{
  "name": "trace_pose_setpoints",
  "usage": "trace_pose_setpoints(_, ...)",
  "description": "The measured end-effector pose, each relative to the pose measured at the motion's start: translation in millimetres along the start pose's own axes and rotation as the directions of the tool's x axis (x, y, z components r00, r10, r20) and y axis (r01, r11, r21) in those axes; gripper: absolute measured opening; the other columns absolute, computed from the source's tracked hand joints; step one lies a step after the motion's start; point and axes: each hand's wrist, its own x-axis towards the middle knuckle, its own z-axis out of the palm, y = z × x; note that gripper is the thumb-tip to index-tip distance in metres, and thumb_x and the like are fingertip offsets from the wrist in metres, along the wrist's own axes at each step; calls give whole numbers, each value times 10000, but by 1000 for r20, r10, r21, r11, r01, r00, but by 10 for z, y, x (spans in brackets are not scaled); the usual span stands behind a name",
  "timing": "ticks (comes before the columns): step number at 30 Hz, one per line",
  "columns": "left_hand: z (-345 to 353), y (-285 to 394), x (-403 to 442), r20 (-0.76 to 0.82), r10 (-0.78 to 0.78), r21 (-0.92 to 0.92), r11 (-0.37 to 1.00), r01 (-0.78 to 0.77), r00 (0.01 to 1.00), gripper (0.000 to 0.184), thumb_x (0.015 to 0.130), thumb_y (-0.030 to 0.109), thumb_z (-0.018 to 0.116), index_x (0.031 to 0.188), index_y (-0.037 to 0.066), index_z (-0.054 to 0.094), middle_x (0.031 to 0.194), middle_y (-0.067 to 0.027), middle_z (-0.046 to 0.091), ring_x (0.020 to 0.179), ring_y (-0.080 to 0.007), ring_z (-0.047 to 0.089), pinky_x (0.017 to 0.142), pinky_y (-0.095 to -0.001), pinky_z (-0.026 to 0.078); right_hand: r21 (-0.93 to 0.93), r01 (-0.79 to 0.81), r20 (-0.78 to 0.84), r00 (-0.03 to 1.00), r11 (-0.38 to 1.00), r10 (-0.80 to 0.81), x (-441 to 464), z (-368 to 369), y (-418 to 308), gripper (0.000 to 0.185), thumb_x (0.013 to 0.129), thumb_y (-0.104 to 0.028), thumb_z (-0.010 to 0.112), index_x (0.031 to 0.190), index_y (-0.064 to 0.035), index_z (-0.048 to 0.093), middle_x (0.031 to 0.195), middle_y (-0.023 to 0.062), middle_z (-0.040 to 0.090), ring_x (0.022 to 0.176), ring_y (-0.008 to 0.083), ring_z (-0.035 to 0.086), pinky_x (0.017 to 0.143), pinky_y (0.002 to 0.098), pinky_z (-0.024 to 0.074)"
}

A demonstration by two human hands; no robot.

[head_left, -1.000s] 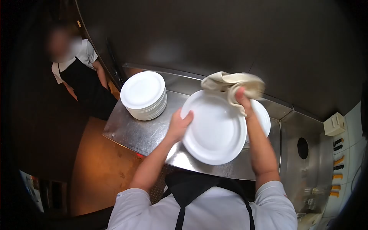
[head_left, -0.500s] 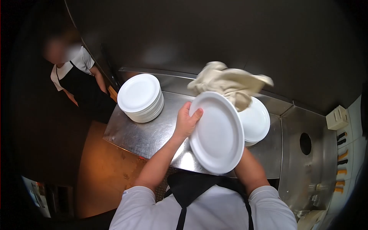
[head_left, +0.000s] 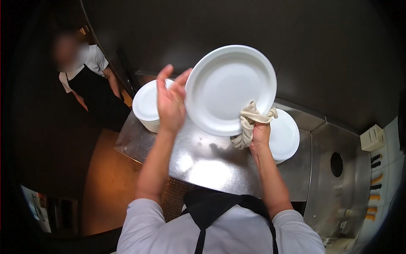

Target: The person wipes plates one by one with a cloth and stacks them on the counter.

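A white plate [head_left: 230, 86] is raised and tilted above the steel counter. My right hand [head_left: 260, 134] grips its lower right rim through a beige cloth [head_left: 250, 122], which is bunched over the edge. Beside the plate's left rim, my left hand [head_left: 171, 101] has its fingers spread, slightly blurred; whether a fingertip touches the rim I cannot tell. Behind that hand stands a stack of white plates [head_left: 145, 101], partly hidden by it. Another stack of white plates [head_left: 284, 135] is to the right of my right hand.
The steel counter [head_left: 203, 163] runs along a dark wall. A person [head_left: 95, 80] in a black apron stands at the left. At the right are a steel surface with a round dark hole [head_left: 336, 164], a beige box [head_left: 372, 137] and knives with orange and black handles [head_left: 374, 186].
The plate has moved up and shows its face more fully. My left hand has let go of its rim and opened. My right hand, with the cloth, now holds the lower right edge.
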Motion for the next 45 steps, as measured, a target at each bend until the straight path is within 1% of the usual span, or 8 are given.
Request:
trace_pose_setpoints(6,29,-579,-574,-406,67,269,962,49,912,388,954,129,644,1277,21,458,1147,-122,618,1022,-172,607,908,-306,489,-179,-83,18,996,980,88,-140,-127,405,341,848,-73,733,1149,20,601,1028,75,654,887,168,652,751,288,567)
trace_pose_setpoints(11,-358,-113,-460,60,-31,689,725,-19,998,242,910,54,653,1137,23,575,920,-97,705,868,-186,680,790,-307,528,-610,63,249,962,790,115,20,-359,87,480,741,-117,830,1147,6,607,1050,77,671,950,172,647,801,319,558)
trace_pose_setpoints(18,-79,25,-395,425,-447,890,363,-275,787,256,841,-10,636,1063,23,512,804,-233,655,752,-445,643,627,-479,519,-819,566,541,702,98,463,202,560,-603,643,613,-200,893,1154,-12,602,1106,96,656,1025,206,626,894,362,505)
trace_pose_setpoints(21,-161,-153,-520,293,-440,919,376,-123,849,300,839,6,632,1109,30,504,873,-258,655,804,-435,653,658,-464,523,-674,570,711,673,470,205,179,806,-776,661,611,-236,910,1148,-11,597,1100,102,654,1041,202,619,927,369,493)
trace_pose_setpoints(22,-225,-118,-535,198,-380,926,374,-46,903,326,864,24,612,1173,17,508,994,-252,675,875,-387,685,732,-426,546,-642,639,666,739,424,-104,139,704,-796,650,615,-244,919,1133,-17,601,1094,97,653,1040,199,617,944,365,492)
trace_pose_setpoints(26,-1125,-111,-631,-378,-222,584,696,418,899,401,918,60,614,1269,-44,450,1130,-195,646,976,-264,658,849,-374,538,-617,566,461,823,547,-333,176,236,-1069,574,724,-119,844,1220,-28,568,1146,84,637,1025,170,625,891,328,534)
trace_pose_setpoints(32,-1998,318,-598,-769,-29,288,876,387,638,371,916,-42,524,1278,-80,450,1229,-211,594,1052,-303,640,895,-395,542,-382,114,93,992,917,-85,-51,-629,-908,567,793,-113,805,1269,-31,508,1193,71,600,1062,185,608,912,336,521)
trace_pose_setpoints(45,-2520,49,-511,-816,163,408,842,353,555,486,748,-112,393,1216,-141,522,1145,-227,635,989,-308,670,850,-355,543,-224,162,87,985,961,-146,-374,-791,-1001,555,820,-120,783,1291,-10,510,1205,84,611,1035,197,634,885,358,551)
